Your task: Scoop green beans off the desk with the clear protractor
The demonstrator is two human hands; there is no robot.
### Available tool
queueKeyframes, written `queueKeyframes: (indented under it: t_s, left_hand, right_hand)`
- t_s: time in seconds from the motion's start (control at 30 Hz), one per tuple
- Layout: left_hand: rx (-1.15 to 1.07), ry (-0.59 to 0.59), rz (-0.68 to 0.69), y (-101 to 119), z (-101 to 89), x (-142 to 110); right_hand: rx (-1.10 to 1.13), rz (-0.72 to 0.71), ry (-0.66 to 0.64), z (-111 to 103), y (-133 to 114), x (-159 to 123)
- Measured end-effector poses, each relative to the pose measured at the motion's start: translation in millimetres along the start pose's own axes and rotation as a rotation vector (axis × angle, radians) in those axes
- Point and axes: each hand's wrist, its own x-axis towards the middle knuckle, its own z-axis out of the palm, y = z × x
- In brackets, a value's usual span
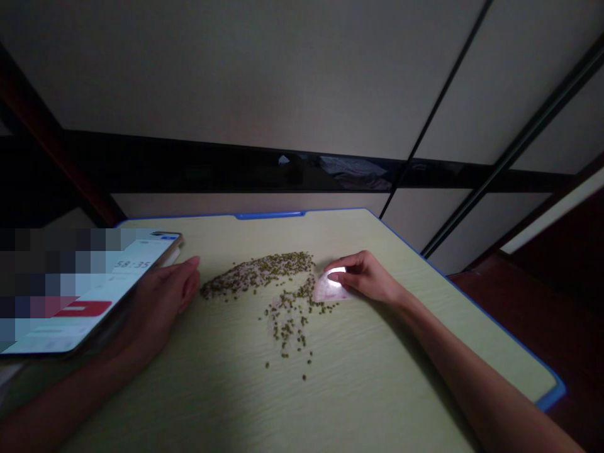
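Greenish mung beans (264, 270) lie in a long scattered heap across the table, on what looks like a pale printed patch. A looser group of beans (287, 324) spreads toward me. My right hand (365, 277) pinches a thin whitish piece with pink marks (325, 290) between thumb and fingers; a bright glare covers part of it. Its lower left edge meets the beans. Left of the heap, my left hand (172, 289) rests beside the phone with its fingers curled in. I see nothing in those fingers, and the palm is hidden.
A large phone (127, 283) with a lit timer screen leans at the left, partly blurred out. The pale table (377, 377) has a blue rim and a blue handle (270, 216) at its far edge. Behind it stand sliding cabinet doors (259, 75) with a dark glossy band.
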Motion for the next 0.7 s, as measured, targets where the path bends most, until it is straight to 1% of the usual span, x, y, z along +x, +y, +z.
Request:
queueKeyframes:
  t_s: [0.17, 0.4, 0.5, 0.63, 0.7]
  left_hand:
    - [-0.081, 0.026, -0.091, 8.8, -0.2, -4.2]
    - [-0.143, 0.002, -0.067, -6.3, 1.5, 2.5]
    - [-0.152, -0.009, -0.056, -6.3, 1.5, 2.2]
    - [-0.080, 0.002, -0.075, -7.0, 0.6, 2.6]
    - [-0.109, -0.017, -0.059, -10.6, 0.8, 4.3]
  right_hand:
    - [0.039, 0.022, -0.034, -0.3, -0.1, -1.5]
    - [0.045, 0.042, -0.060, 3.8, -4.1, -2.7]
    - [0.035, 0.054, -0.041, 4.5, -4.7, -2.9]
    - [0.037, 0.074, -0.004, 2.7, -3.2, -2.6]
    - [0.046, 0.087, 0.012, 1.6, -2.0, -2.1]
